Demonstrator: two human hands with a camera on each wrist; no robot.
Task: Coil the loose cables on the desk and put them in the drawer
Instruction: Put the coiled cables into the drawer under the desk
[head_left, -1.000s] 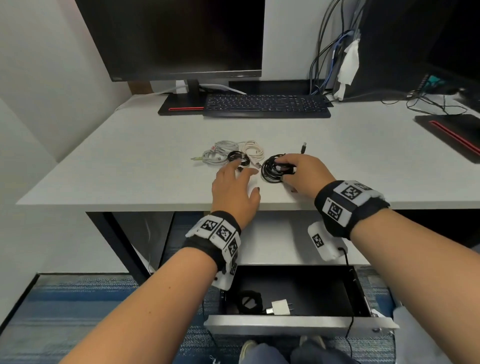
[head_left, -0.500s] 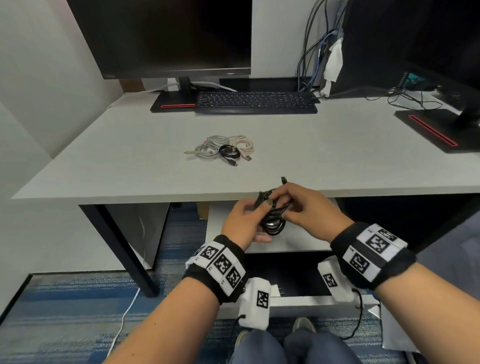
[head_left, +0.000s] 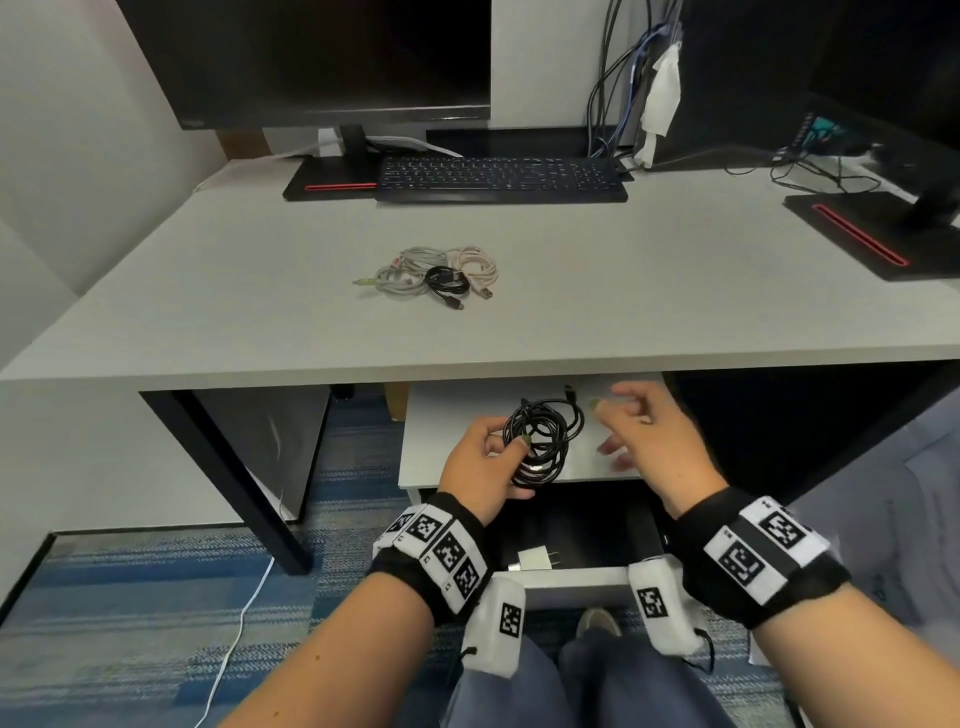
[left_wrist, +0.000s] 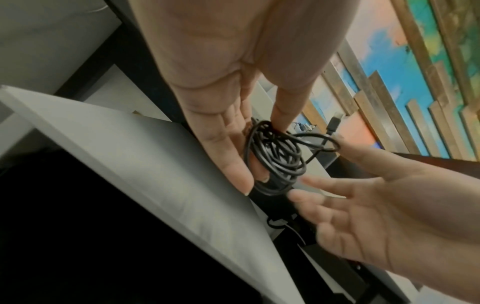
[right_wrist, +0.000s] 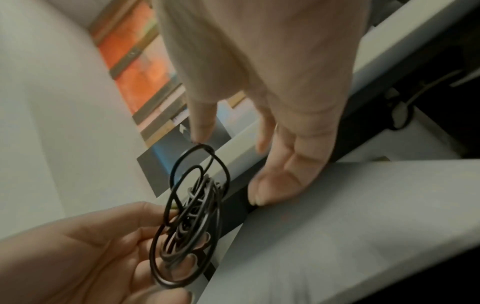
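A black cable wound into a loose coil (head_left: 545, 434) hangs below the desk's front edge, above the open drawer (head_left: 576, 578). My left hand (head_left: 511, 452) grips the coil's left side, thumb in front and fingers behind. The left wrist view shows that coil (left_wrist: 278, 162) with its plug end sticking up free. My right hand (head_left: 608, 426) floats just right of the coil with fingers spread, holding nothing. In the right wrist view the coil (right_wrist: 189, 222) stands apart from my right hand's fingers (right_wrist: 262, 195). Several light cables and a small black one (head_left: 431, 273) lie bundled on the desk (head_left: 675, 312).
A white charger plug (head_left: 535, 561) lies in the drawer's dark interior. A keyboard (head_left: 498, 179) and monitor stands sit at the back of the desk. A black desk leg (head_left: 234, 467) stands to the left. My knees are under the drawer front.
Both hands have dropped from the desk edge to just above the drawer. My right hand has let go of the black coil and spread its fingers; the left hand alone holds it.
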